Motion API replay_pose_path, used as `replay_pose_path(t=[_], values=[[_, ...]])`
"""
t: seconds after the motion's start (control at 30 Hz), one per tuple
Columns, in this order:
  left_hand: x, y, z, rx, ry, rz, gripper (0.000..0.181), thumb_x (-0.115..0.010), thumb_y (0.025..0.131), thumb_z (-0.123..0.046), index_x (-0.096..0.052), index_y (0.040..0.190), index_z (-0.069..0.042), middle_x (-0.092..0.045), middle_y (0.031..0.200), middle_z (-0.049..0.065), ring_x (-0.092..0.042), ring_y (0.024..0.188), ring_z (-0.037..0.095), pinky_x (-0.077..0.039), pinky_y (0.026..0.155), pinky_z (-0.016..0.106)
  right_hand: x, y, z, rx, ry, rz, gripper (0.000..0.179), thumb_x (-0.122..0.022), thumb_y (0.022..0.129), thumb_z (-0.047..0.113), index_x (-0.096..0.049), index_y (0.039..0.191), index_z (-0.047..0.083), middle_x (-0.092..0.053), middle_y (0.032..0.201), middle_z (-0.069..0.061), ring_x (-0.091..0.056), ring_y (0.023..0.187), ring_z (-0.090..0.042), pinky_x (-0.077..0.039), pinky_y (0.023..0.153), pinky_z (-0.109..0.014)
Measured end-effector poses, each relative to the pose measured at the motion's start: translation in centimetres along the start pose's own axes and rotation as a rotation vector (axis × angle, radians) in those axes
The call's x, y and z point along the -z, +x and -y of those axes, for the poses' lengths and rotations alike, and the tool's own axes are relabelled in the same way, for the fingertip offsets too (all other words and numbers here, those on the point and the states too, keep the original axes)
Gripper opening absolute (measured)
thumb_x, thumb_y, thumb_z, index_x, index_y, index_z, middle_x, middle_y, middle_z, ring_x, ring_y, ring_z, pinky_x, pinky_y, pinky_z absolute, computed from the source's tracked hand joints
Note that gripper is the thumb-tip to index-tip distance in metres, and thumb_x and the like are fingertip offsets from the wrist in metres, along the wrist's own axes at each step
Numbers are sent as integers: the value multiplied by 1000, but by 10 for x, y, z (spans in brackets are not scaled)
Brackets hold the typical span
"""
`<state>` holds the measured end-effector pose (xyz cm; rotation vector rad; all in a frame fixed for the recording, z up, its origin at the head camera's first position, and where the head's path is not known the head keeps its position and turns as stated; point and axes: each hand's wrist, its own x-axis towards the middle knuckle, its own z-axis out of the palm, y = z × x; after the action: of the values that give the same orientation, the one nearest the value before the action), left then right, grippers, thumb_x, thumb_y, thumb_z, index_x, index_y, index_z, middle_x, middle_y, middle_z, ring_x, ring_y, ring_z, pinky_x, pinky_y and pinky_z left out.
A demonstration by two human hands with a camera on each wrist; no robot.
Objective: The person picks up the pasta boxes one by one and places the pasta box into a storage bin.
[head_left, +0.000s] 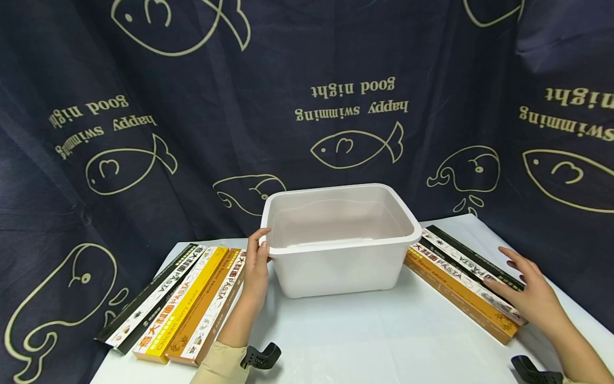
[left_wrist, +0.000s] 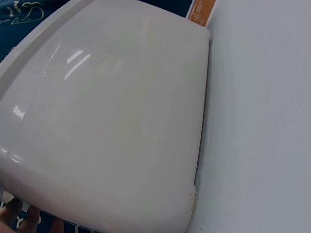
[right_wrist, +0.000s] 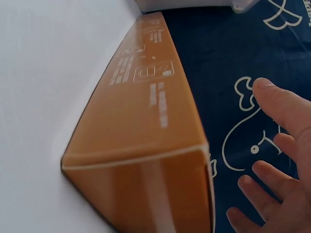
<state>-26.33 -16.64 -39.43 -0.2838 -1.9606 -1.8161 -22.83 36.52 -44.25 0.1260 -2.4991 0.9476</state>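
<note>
A white plastic bin [head_left: 336, 272] stands in the middle of the table. My left hand [head_left: 257, 266] grips its left rim; in the left wrist view the bin's wall [left_wrist: 116, 116] fills most of the picture, and the fingertips [left_wrist: 30, 218] show at the lower left corner. On the right lies a row of long pasta boxes, the nearest an orange-brown pasta box [head_left: 460, 296], whose end faces the right wrist camera [right_wrist: 141, 189]. Over the outer side of that row, my right hand [head_left: 534, 293] has its fingers spread and holds nothing. Whether it touches a box cannot be told.
Left of the bin lies another row of several pasta boxes, among them a yellow pasta box [head_left: 184, 304] and a black one [head_left: 151, 293]. A white cloth covers the table [head_left: 345, 341]. Behind hangs a dark blue curtain [head_left: 268, 106] with fish drawings.
</note>
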Motion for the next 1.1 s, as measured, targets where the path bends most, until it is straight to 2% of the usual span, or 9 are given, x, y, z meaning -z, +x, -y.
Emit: replay_pose_path(t=[0.07, 0.13, 0.17, 0.23, 0.27, 0.3, 0.4, 0.8, 1.1], values=[[0, 0, 0, -1, 1, 0, 37, -37, 106, -24, -44, 141, -14, -44, 149, 3, -51, 114, 8, -43, 95, 24, 0, -1, -2, -13, -11, 5, 84, -75, 90, 27, -27, 158, 19, -33, 148, -35, -34, 129, 6, -15, 102, -6], [0, 0, 1, 1, -1, 4, 37, -37, 106, -24, -44, 141, -14, -44, 149, 2, -51, 114, 8, -42, 95, 24, 1, -1, -4, -28, -17, 14, 85, -75, 89, 26, -26, 158, 16, -33, 147, -36, -36, 135, -19, -24, 115, -27], [1, 0, 1, 3, -4, 5, 37, -37, 106, -24, -44, 141, -14, -44, 149, 1, -51, 114, 9, -42, 95, 24, 1, -1, -5, -35, -19, 20, 85, -75, 90, 26, -26, 158, 15, -32, 146, -37, -36, 134, -29, -27, 115, -41], [1, 0, 1, 6, -6, 3, 36, -38, 106, -24, -45, 141, -15, -44, 148, 0, -52, 114, 9, -43, 95, 24, 2, -1, -6, -47, -22, 35, 86, -74, 90, 27, -25, 158, 12, -32, 144, -39, -32, 126, -50, -30, 102, -64], [1, 1, 1, 9, -11, 3, 36, -38, 106, -24, -45, 140, -15, -44, 147, -1, -52, 114, 10, -43, 95, 24, 2, -1, -7, -51, -22, 41, 86, -74, 90, 27, -24, 158, 11, -31, 143, -40, -32, 123, -53, -30, 94, -68], [1, 1, 1, 8, -12, 4, 36, -38, 106, -24, -45, 140, -15, -45, 147, -1, -52, 114, 10, -43, 94, 24, 3, -1, -8, -55, -23, 46, 87, -74, 89, 26, -24, 158, 9, -31, 142, -41, -32, 120, -55, -30, 86, -70], [1, 0, 1, 6, -14, 5, 36, -38, 106, -24, -45, 140, -15, -45, 146, -1, -52, 113, 10, -43, 94, 24, 4, -1, -12, -65, -32, 57, 87, -74, 89, 27, -24, 157, 7, -32, 140, -41, -33, 118, -56, -30, 85, -70], [1, -1, 0, 14, -11, 15, 37, -37, 106, -26, -44, 141, -15, -43, 149, 0, -51, 116, 10, -43, 96, 24, 6, -3, -27, -95, -92, 73, 88, -73, 90, 31, -23, 157, 5, -32, 142, -44, -33, 122, -67, -30, 89, -73], [2, -1, -2, 30, -3, 34, 37, -35, 107, -29, -43, 142, -18, -43, 151, 3, -51, 117, 10, -42, 98, 24, 6, -2, -34, -85, -116, 78, 91, -76, 88, 29, -23, 156, 0, -31, 142, -46, -30, 123, -68, -29, 90, -75]])
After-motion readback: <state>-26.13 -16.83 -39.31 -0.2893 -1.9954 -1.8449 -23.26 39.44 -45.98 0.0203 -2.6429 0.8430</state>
